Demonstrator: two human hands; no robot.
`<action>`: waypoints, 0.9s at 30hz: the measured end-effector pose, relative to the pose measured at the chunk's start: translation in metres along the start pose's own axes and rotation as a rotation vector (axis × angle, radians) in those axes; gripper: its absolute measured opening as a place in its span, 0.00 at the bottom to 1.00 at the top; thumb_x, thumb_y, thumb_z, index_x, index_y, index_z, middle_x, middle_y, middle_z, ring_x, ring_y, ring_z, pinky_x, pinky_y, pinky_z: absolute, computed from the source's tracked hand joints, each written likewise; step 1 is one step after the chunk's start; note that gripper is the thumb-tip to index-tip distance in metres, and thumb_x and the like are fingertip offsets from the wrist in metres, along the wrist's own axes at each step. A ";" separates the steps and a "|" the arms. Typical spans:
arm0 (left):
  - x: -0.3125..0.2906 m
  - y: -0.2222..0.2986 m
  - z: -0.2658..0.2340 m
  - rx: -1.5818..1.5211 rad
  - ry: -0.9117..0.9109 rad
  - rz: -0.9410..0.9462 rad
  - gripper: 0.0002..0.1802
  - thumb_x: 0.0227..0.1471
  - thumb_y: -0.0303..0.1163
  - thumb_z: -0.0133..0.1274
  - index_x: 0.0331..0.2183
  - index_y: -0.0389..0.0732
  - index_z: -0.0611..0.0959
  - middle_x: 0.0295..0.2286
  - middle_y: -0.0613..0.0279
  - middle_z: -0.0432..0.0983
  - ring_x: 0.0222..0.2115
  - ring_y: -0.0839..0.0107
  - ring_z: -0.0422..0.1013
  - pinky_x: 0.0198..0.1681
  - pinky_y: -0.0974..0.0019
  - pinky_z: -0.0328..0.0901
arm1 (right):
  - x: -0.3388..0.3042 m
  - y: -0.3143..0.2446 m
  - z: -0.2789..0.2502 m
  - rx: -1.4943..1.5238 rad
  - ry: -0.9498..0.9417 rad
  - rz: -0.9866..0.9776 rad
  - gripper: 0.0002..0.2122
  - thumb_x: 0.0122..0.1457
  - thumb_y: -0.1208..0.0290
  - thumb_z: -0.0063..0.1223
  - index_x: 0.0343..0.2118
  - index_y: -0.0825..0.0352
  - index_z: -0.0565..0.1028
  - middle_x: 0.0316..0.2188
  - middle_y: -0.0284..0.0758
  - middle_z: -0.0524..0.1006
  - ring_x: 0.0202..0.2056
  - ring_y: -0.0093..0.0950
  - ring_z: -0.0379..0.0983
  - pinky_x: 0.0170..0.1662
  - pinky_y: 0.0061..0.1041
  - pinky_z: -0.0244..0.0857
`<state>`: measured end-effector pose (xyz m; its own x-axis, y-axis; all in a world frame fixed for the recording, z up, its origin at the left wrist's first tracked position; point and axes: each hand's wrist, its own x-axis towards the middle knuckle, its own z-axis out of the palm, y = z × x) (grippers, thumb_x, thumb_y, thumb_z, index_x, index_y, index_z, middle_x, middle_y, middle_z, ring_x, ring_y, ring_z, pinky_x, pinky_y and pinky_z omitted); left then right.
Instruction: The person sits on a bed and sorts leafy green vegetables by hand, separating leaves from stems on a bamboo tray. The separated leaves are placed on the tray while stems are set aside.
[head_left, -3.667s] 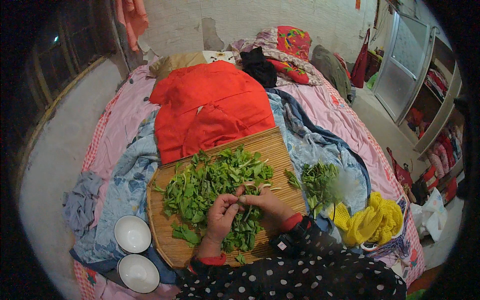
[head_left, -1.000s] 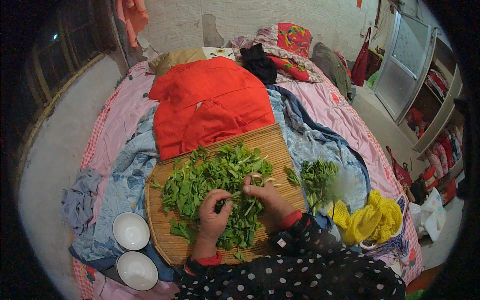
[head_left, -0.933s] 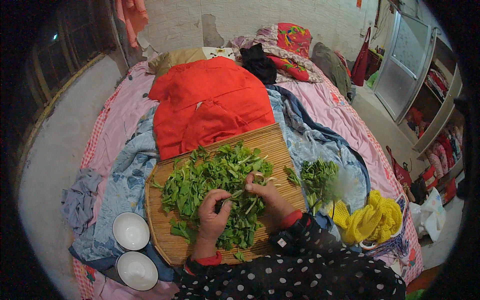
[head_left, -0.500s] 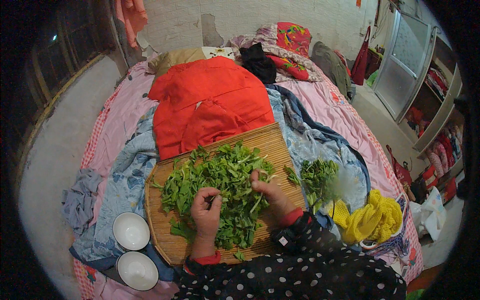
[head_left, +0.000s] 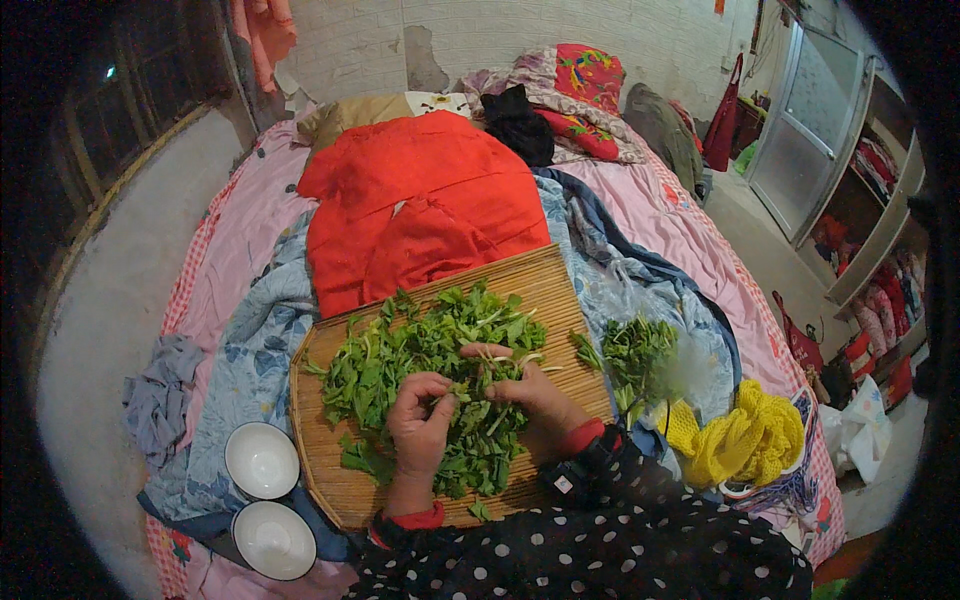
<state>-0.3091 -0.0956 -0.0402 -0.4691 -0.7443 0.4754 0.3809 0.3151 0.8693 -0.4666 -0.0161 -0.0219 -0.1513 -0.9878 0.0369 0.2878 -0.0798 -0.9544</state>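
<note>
A heap of leafy greens [head_left: 375,375] covers the middle of a slatted bamboo tray [head_left: 548,290] in front of me. Over the heap, my right hand [head_left: 540,397] is closed round leafy green stems, whose pale ends stick out past its fingers. Close beside it on the left, my left hand [head_left: 418,428] has its thumb and fingertips pinched together at a leafy bit; the exact piece between them is too small to make out. Just right of the tray lies a bunch of greens [head_left: 640,352] on a clear plastic bag [head_left: 618,285].
Two white bowls [head_left: 262,460] stand left of the tray on a blue quilt [head_left: 240,355]. A yellow knitted cloth [head_left: 750,435] lies at the right. Beyond the tray spreads a red cloth [head_left: 425,200]. A grey cloth [head_left: 163,395] rests at the bed's left edge.
My right hand has moved left with the stems, nearer to my left hand. My left hand has shifted slightly right and stays pinched. The bowls and tray have not moved.
</note>
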 end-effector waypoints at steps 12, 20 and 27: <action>0.000 -0.004 0.002 0.076 -0.041 0.053 0.09 0.41 0.15 0.52 0.28 0.36 0.72 0.33 0.62 0.66 0.29 0.78 0.63 0.31 0.76 0.60 | 0.001 0.013 -0.002 -0.140 0.024 -0.001 0.15 0.45 0.70 0.58 0.38 0.65 0.73 0.33 0.27 0.73 0.35 0.18 0.67 0.40 0.19 0.62; -0.001 -0.007 0.004 0.085 -0.042 0.047 0.09 0.41 0.16 0.52 0.27 0.36 0.72 0.32 0.62 0.66 0.28 0.78 0.64 0.30 0.76 0.60 | -0.001 0.011 0.002 -0.200 0.082 0.053 0.14 0.45 0.70 0.58 0.37 0.65 0.73 0.31 0.26 0.73 0.34 0.17 0.67 0.38 0.19 0.63; -0.002 -0.009 0.003 0.083 -0.048 0.050 0.09 0.41 0.16 0.53 0.28 0.36 0.72 0.32 0.62 0.67 0.28 0.78 0.64 0.30 0.76 0.60 | -0.007 0.011 0.006 0.021 0.167 0.143 0.19 0.45 0.69 0.59 0.41 0.66 0.70 0.33 0.28 0.73 0.35 0.18 0.67 0.40 0.20 0.63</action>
<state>-0.3142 -0.0951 -0.0487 -0.4893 -0.6980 0.5228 0.3389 0.4002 0.8515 -0.4565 -0.0106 -0.0312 -0.2614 -0.9535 -0.1500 0.3369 0.0555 -0.9399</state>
